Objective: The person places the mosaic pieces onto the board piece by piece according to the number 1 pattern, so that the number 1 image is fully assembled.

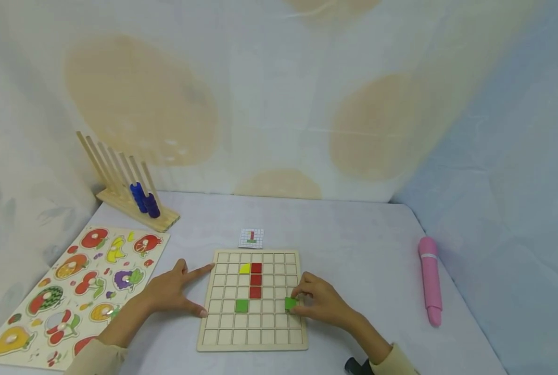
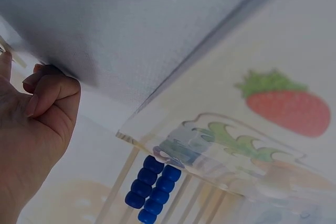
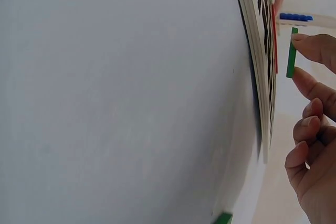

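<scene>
A wooden grid board [image 1: 253, 348] lies flat on the table. My right hand [image 1: 323, 302] pinches a green square tile [image 1: 290, 303] between thumb and index finger over the board's right side. In the right wrist view this tile [image 3: 292, 53] is seen edge-on, apart from the board. My left hand [image 1: 171, 289] touches the board's left edge with index fingertip and thumb spread; its other fingers curl in. On the grid sit a yellow piece [image 1: 245, 268], a column of red tiles [image 1: 256, 280] and another green tile [image 1: 242, 305]. Behind the board lies a small pattern card [image 1: 251, 238].
On the left lies a fruit puzzle board [image 1: 84, 291], with a peg stand [image 1: 162, 223] carrying blue beads behind it. A pink marker-shaped object [image 1: 431, 281] lies at the right. A green piece [image 3: 224, 217] shows at the right wrist view's bottom edge.
</scene>
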### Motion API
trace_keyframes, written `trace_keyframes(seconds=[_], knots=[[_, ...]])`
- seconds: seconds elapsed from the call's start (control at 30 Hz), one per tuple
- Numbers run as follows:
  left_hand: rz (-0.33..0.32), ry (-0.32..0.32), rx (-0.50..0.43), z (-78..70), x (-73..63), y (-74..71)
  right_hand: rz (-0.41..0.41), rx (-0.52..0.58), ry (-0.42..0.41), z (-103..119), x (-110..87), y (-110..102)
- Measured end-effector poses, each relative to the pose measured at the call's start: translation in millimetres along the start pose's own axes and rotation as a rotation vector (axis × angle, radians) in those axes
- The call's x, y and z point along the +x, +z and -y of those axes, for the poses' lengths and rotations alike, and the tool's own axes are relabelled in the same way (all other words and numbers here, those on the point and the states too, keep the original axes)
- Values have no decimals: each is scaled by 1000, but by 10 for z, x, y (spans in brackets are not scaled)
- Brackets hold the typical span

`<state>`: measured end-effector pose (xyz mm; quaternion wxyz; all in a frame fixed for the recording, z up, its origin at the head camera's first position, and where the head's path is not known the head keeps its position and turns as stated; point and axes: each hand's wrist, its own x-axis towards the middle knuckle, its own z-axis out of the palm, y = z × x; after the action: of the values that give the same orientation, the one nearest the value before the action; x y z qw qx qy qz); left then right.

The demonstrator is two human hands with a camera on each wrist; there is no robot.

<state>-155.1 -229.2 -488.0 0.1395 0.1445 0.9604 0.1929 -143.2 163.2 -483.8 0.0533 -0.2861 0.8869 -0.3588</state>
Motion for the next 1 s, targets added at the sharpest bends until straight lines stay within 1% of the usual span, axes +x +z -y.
trace_keyframes(seconds=[0.27, 0.5, 0.8, 1.0], knots=[[-14, 4, 11, 20, 8, 11, 28, 18, -33, 114, 134, 123], [-6, 5, 14, 22, 9, 12, 63, 32, -74, 211, 237, 211], [-7, 11, -5, 4, 1, -1, 78, -53, -122, 294, 382, 332], [-2, -2, 3, 2, 9, 7, 78, -190, -171, 346, 446, 394]])
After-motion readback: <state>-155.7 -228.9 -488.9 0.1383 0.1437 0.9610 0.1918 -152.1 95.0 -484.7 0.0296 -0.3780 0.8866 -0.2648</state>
